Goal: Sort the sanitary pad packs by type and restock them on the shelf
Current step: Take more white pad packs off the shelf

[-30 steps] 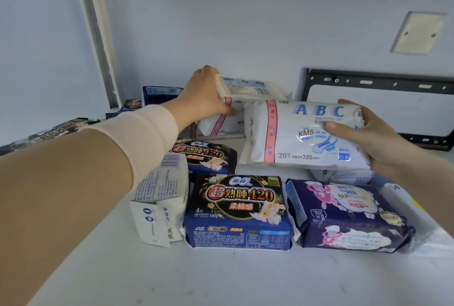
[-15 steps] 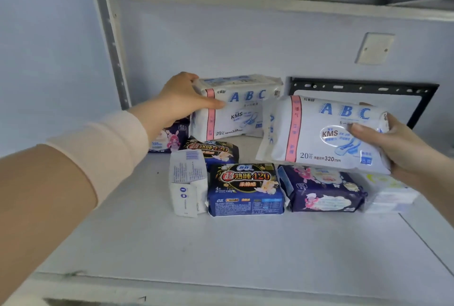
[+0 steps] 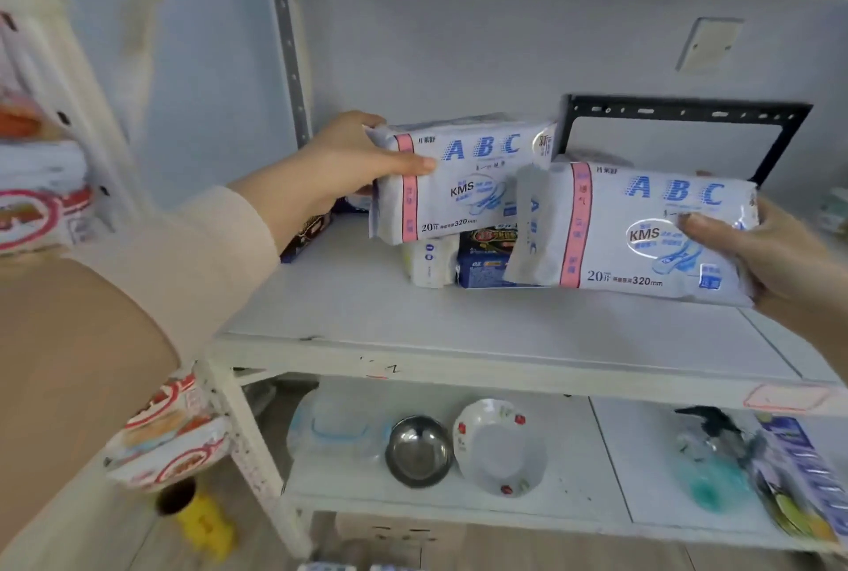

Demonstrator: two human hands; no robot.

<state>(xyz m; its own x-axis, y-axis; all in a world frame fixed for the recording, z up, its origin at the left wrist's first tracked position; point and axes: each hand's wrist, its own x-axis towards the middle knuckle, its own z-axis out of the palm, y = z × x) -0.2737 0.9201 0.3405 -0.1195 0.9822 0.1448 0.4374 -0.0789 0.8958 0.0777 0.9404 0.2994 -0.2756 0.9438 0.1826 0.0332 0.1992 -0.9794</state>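
Two white ABC pad packs with pink stripes are held above the white shelf board [image 3: 459,322]. My left hand [image 3: 348,166] grips the left end of the farther ABC pack [image 3: 463,176], thumb across its front. My right hand [image 3: 752,249] grips the right end of the nearer ABC pack [image 3: 624,235], which overlaps the first one. Behind and below them sit a dark blue pack [image 3: 486,258] and a white pack standing on end [image 3: 429,260]. Another dark pack [image 3: 305,235] lies by my left wrist.
A black metal bracket [image 3: 679,111] hangs on the back wall. The lower shelf holds a steel bowl [image 3: 418,451], a flowered white bowl [image 3: 500,446], a clear container [image 3: 335,428] and bottles at the right. Red-and-white packets [image 3: 170,446] fill the rack at left.
The view has pulled back and down, showing the lower shelf. Both hands have drawn their ABC packs out toward the shelf's front, and the packs now overlap.
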